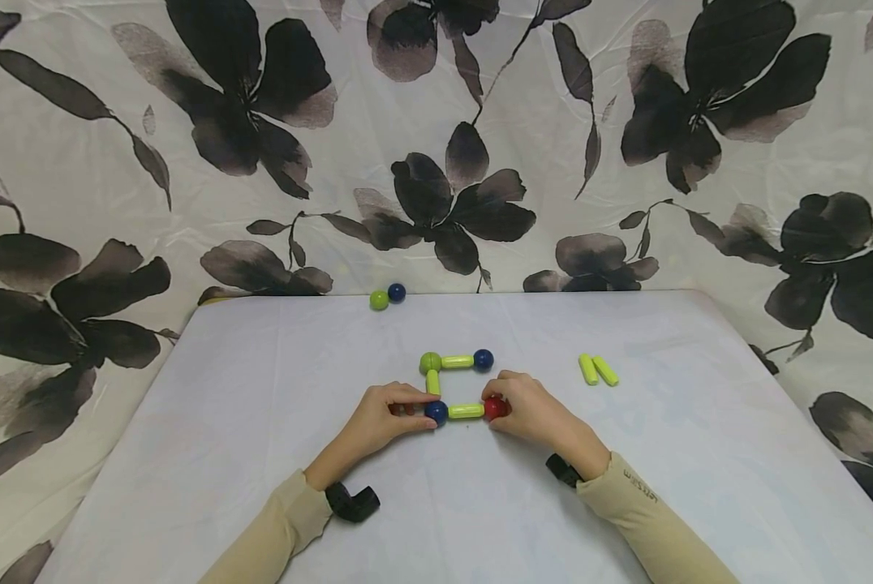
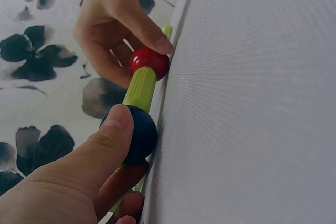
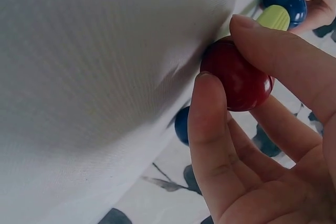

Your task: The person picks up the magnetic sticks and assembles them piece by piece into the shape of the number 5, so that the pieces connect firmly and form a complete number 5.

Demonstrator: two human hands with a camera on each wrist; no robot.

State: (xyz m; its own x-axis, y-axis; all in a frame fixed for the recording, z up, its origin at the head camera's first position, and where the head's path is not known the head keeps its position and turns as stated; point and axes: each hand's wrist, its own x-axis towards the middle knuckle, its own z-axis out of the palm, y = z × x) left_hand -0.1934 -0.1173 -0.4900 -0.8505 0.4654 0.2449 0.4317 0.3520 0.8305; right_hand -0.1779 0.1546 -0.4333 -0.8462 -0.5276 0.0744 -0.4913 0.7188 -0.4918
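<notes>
A blue ball is pinched between the thumb and fingers of my left hand. My right hand pinches a red ball. Between these balls lies a ribbed yellow-green rod, its ends meeting both. From the held blue ball a second rod runs back to a green ball. A third rod leads right from the green ball to another blue ball. Together they make a shape open on its right side. In the right wrist view, fingers partly cover the red ball.
Two loose yellow-green rods lie side by side on the right of the white table. At its back edge sit a loose green ball and a dark blue ball. Behind hangs a flower-patterned cloth.
</notes>
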